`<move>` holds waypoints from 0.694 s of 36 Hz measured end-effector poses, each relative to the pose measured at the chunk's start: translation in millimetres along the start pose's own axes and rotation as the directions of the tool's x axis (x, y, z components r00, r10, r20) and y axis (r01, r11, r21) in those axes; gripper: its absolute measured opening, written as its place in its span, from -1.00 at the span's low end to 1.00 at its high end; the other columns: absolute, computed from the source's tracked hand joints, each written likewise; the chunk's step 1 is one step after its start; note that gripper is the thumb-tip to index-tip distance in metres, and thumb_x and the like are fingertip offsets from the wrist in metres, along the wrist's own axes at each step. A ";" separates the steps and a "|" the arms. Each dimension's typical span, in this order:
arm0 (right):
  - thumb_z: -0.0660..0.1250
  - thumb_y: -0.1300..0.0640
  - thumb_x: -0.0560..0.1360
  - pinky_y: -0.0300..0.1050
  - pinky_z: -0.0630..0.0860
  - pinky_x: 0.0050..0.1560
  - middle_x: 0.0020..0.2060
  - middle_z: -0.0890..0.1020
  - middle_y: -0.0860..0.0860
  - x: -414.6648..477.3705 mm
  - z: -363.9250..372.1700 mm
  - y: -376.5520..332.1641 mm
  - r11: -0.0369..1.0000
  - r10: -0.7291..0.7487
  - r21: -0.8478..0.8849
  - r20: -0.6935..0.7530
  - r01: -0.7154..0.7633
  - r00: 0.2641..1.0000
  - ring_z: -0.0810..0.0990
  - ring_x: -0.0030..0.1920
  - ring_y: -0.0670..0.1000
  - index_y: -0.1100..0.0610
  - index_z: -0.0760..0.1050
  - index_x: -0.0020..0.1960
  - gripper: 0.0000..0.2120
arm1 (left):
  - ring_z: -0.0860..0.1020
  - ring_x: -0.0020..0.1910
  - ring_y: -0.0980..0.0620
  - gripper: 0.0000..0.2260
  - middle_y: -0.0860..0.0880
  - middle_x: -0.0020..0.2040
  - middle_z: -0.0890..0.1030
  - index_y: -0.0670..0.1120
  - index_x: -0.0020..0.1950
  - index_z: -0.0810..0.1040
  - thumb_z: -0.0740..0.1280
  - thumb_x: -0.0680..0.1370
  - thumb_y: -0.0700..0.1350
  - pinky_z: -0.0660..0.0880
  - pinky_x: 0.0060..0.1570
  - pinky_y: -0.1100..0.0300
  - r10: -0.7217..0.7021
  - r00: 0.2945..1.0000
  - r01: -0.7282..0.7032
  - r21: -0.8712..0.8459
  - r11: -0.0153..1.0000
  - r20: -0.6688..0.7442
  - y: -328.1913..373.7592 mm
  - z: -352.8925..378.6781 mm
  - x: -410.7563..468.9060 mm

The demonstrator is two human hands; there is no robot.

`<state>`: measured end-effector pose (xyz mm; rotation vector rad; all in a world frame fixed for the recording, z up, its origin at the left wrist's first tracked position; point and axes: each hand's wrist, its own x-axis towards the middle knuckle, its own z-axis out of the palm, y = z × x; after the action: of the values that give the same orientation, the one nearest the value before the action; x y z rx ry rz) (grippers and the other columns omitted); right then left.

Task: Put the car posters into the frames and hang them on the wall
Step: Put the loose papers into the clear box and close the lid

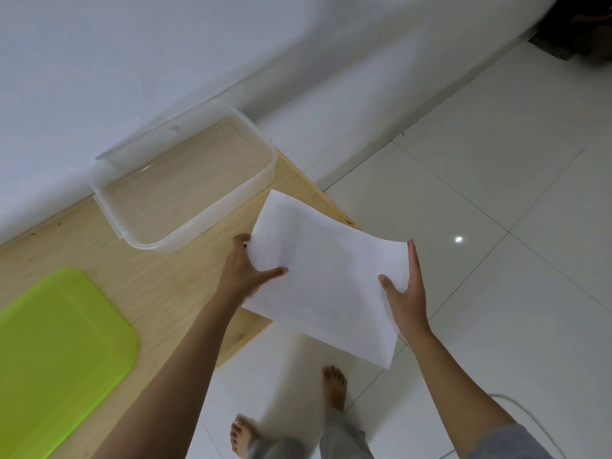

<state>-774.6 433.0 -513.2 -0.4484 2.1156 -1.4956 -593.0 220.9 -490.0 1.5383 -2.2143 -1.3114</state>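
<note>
A white sheet of paper [326, 276], blank side up, hangs in the air over the right corner of the wooden table [159, 286]. My left hand [246, 270] pinches its left edge, thumb on top and fingers underneath. My right hand [405, 293] holds the right edge with the thumb on top and the fingers along the side. Any print on the sheet is hidden from view. No frame is in view.
An empty clear plastic container [185, 180] stands on the table against the white wall [165, 61]. A lime green lid [56, 352] lies at the table's left. White floor tiles [496, 226] spread to the right, with my bare feet [334, 389] below and a cable at the lower right.
</note>
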 end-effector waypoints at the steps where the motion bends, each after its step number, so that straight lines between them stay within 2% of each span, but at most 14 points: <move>1: 0.31 0.29 0.48 0.03 0.25 0.42 0.44 0.19 -0.27 0.3 0.6 -0.7 1.000 -0.002 0.004 0.001 0.002 1.000 0.21 0.43 -0.15 -0.32 0.05 0.42 -0.24 | 0.38 0.13 0.02 -0.09 0.06 0.17 0.38 -0.03 0.33 0.18 0.57 0.14 0.17 0.37 0.04 0.10 -0.009 1.000 0.010 -0.046 0.999 0.023 0.2 -3.0 0.3; 3: 0.31 0.30 0.48 0.02 0.24 0.43 0.44 0.19 -0.25 1.4 0.9 -1.4 1.000 -0.004 0.008 0.004 0.003 1.000 0.20 0.43 -0.16 -0.29 0.06 0.43 -0.24 | 0.39 0.13 0.04 -0.03 0.07 0.18 0.38 0.04 0.36 0.16 0.48 0.06 0.29 0.37 0.06 0.11 -0.006 0.998 0.014 -0.131 0.991 0.058 -2.4 -8.8 1.0; 7: 0.31 0.31 0.48 0.02 0.21 0.45 0.45 0.18 -0.23 4.5 0.6 -1.6 1.000 0.001 -0.001 0.025 -0.001 1.000 0.18 0.44 -0.15 -0.20 0.06 0.46 -0.26 | 0.43 0.19 0.02 -0.12 0.05 0.28 0.41 0.15 0.41 0.17 0.39 0.16 0.32 0.38 0.15 0.09 0.069 0.992 -0.050 -0.178 0.983 0.101 -11.8 -16.5 1.9; 10: 0.31 0.32 0.48 0.00 0.21 0.44 0.46 0.17 -0.21 6.9 0.8 -2.7 1.000 0.014 0.000 0.041 -0.014 0.999 0.18 0.44 -0.14 -0.14 0.07 0.47 -0.27 | 0.38 0.27 0.06 -0.21 0.18 0.36 0.34 0.19 0.39 0.23 0.38 0.19 0.30 0.34 0.25 0.05 0.115 0.984 -0.094 -0.157 0.983 0.134 -15.1 -20.8 5.3; 13: 0.31 0.33 0.48 -0.08 0.21 0.43 0.43 0.18 -0.24 8.3 1.2 -4.6 1.000 0.013 -0.003 0.052 -0.013 0.999 0.18 0.42 -0.17 -0.11 0.08 0.47 -0.28 | 0.34 0.28 0.14 -0.24 0.28 0.33 0.31 0.20 0.38 0.28 0.40 0.21 0.26 0.28 0.28 0.10 0.133 0.978 -0.104 -0.176 0.979 0.162 -18.6 -23.4 8.3; 18: 0.31 0.36 0.46 -0.16 0.21 0.37 0.38 0.19 -0.28 10.6 2.5 -8.2 0.999 0.025 0.021 0.081 -0.027 0.996 0.19 0.40 -0.20 -0.11 0.07 0.47 -0.26 | 0.34 0.24 0.21 -0.28 0.28 0.25 0.39 0.13 0.33 0.38 0.39 0.18 0.22 0.26 0.23 0.20 0.133 0.987 -0.112 -0.209 0.972 0.092 -18.6 -22.3 5.1; 25: 0.35 0.37 0.43 -0.07 0.20 0.41 0.46 0.16 -0.19 12.1 5.9 -14.0 0.998 0.049 0.043 0.139 -0.056 0.989 0.16 0.44 -0.15 -0.14 0.03 0.47 -0.18 | 0.39 0.25 0.17 -0.37 0.27 0.23 0.45 0.22 0.23 0.43 0.42 0.16 0.19 0.28 0.24 0.19 0.118 0.991 -0.098 -0.267 0.959 0.059 -20.1 -26.3 -0.2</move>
<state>-781.4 417.2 -504.2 -0.4617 1.9672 -1.4385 -564.5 204.2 -488.3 1.2746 -2.0306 -1.5776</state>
